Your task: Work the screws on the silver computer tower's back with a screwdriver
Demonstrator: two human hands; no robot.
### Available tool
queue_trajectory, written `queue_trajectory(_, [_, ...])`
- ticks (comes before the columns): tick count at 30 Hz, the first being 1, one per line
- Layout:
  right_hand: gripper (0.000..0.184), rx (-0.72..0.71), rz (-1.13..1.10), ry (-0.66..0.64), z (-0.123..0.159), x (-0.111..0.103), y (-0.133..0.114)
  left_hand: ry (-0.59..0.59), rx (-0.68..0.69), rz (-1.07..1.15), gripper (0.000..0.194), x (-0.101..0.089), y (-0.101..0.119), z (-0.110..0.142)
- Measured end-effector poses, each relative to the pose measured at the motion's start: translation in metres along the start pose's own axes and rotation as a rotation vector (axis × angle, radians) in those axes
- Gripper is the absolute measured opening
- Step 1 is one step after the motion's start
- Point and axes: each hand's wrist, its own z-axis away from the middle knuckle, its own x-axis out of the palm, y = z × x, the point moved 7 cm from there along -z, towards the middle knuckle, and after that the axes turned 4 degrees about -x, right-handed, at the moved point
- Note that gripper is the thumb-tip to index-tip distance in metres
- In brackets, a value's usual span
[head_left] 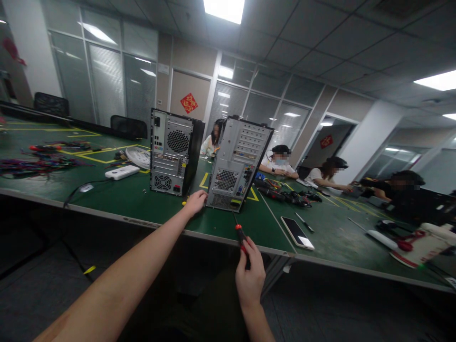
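A grey metal computer tower (228,166) stands on the green table with its back panel, slots and ports facing me. My left hand (196,203) grips its lower left edge, fingers closed and partly hidden against the case. In my right hand (252,270) is a screwdriver (239,231) with a black and red handle, held just in front of the table edge. Its shaft points up toward the tower's bottom edge; I cannot tell if the tip touches. Left of this tower stands a second computer tower (167,156), back panel also toward me. A small yellow object (184,203) lies beside my left wrist.
On the green table (156,209) lie a white power strip (123,172), bundled wires (39,161) and a white round basket (137,156) to the left. Right are a phone (297,232), a pen (304,222) and black cables (285,194). Several people sit across the table.
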Motion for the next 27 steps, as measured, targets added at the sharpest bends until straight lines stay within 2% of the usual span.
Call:
queue_trajectory(5, [0.027,0.097,-0.020,0.027,0.0037,-0.0007,0.0096,0.001,-0.003,-0.017,0.026,-0.0007,-0.0003,-0.0005])
queue_trajectory(13, [0.030,-0.011,0.004,-0.006,0.0012,0.0013,0.0005,0.006,-0.002,-0.023,0.025,-0.0021,0.0038,0.0031])
queue_trajectory(17, [0.027,0.061,0.019,0.040,0.0023,-0.0017,0.0064,0.004,0.007,-0.028,0.026,-0.0023,0.0055,0.0037])
queue_trajectory(20, [0.029,0.099,-0.011,0.028,0.0036,-0.0002,0.0093,0.002,-0.004,-0.023,0.026,-0.0023,0.0067,0.0049])
queue_trajectory(27, [0.030,-0.009,0.003,-0.004,0.0021,0.0021,0.0023,0.009,-0.005,-0.033,0.025,-0.0039,0.0090,0.0074])
